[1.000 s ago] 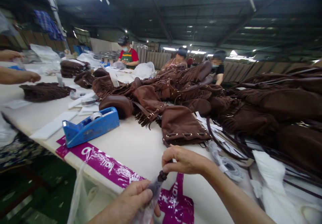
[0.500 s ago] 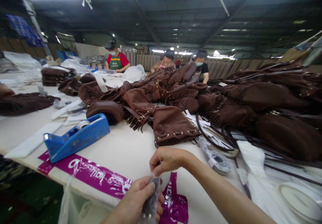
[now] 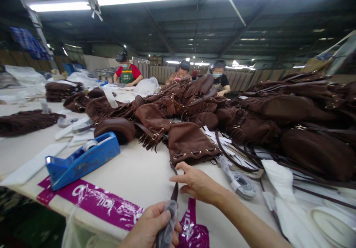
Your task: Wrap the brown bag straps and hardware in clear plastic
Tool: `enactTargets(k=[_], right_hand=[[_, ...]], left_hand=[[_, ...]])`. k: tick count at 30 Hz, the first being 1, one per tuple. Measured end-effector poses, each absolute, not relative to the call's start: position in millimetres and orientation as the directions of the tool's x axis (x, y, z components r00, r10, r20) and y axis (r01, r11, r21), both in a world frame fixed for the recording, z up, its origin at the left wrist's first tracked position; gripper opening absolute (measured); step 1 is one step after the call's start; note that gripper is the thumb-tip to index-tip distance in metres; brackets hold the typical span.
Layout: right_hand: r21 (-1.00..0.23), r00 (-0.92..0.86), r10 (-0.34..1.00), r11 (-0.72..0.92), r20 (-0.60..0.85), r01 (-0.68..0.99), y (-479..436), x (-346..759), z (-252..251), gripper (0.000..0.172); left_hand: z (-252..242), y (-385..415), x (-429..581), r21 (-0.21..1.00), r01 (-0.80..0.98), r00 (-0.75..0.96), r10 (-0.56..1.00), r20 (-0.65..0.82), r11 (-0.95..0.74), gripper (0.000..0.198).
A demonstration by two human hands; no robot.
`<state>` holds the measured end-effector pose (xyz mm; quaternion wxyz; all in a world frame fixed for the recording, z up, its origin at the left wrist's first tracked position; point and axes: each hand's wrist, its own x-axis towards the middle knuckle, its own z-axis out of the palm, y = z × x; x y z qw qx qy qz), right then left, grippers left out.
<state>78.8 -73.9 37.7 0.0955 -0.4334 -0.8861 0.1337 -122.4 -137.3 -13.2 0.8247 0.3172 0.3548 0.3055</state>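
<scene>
My left hand (image 3: 157, 220), at the bottom middle, is closed around a dark strap's clear plastic wrapping (image 3: 170, 214). A bare brown strap (image 3: 174, 193) rises from the wrapped part toward a brown drawstring bag (image 3: 190, 140) with gold eyelets. My right hand (image 3: 196, 183) is just above and to the right of the left one, its fingers apart beside the strap. Whether its fingertips touch the strap I cannot tell. Purple printed tape (image 3: 102, 203) runs along the table edge, and a crumpled purple piece (image 3: 194, 231) lies under my hands.
A blue tape dispenser (image 3: 83, 160) stands at left. A large heap of brown fringed bags (image 3: 178, 103) fills the back and right. A wrapped coil (image 3: 240, 183) and white wrapping (image 3: 280, 181) lie at right. Several co-workers, among them a person in red (image 3: 128, 75), are beyond the heap.
My right hand has come away from the end of the plastic wrapping and its fingers have spread, showing the bare strap. My left hand keeps its hold. The view has tilted slightly up.
</scene>
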Motion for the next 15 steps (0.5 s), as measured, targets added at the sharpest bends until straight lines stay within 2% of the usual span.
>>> enactTargets(k=[4, 7, 10, 12, 15], right_hand=[[-0.300, -0.662, 0.745, 0.651, 0.081, 0.697, -70.0, 72.5, 30.4, 0.013], [-0.244, -0.684, 0.729, 0.667, 0.022, 0.704, -65.3, 68.7, 33.6, 0.008], [-0.207, -0.731, 0.682, 0.714, -0.013, 0.669, -58.3, 66.2, 37.9, 0.007], [-0.226, -0.762, 0.647, 0.738, -0.034, 0.636, -52.9, 64.5, 39.9, 0.005], [-0.324, -0.781, 0.621, 0.728, -0.060, 0.604, -46.0, 64.5, 42.8, 0.009]], left_hand=[[-13.0, -135.0, -121.3, 0.751, -0.217, 0.569, 0.706, -0.422, 0.624, 0.056], [-6.1, -129.6, -119.2, 0.776, -0.141, 0.521, 0.712, -0.470, 0.615, 0.060], [4.1, -116.4, -115.9, 0.803, -0.016, 0.466, 0.715, -0.521, 0.596, 0.053], [9.4, -103.3, -112.9, 0.803, 0.075, 0.472, 0.688, -0.551, 0.591, 0.045], [11.8, -82.7, -107.2, 0.799, 0.162, 0.500, 0.650, -0.572, 0.579, 0.032]])
